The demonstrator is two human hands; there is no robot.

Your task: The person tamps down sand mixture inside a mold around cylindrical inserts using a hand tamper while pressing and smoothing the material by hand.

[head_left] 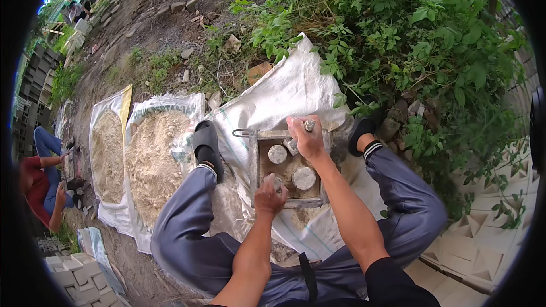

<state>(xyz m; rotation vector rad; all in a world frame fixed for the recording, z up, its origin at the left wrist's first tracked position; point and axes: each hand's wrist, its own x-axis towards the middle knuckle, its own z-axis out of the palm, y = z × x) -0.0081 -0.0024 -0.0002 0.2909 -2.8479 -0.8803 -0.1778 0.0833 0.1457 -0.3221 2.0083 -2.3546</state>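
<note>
A square grey frame mould (254,165) lies between my feet on a white woven sack (284,91), with a thin metal loop (243,133) at its far left corner. Inside it are two round, dust-coated pieces (277,154) (303,178) with flat tops. My right hand (309,143) is closed in a fist over the mould's far right part, round a grey round-ended handle (309,125). A short grey piece (291,146) shows beside that fist; whether it joins the handle I cannot tell. At the near left corner my left hand (268,198) has its fingers wrapped round another dusty round piece (277,183).
Two opened sacks of pale powder (159,148) (108,153) lie to the left. Leafy plants (398,40) crowd the far right. Patterned pale blocks (483,233) lie at the right. A person in a red shirt (41,190) sits at the far left.
</note>
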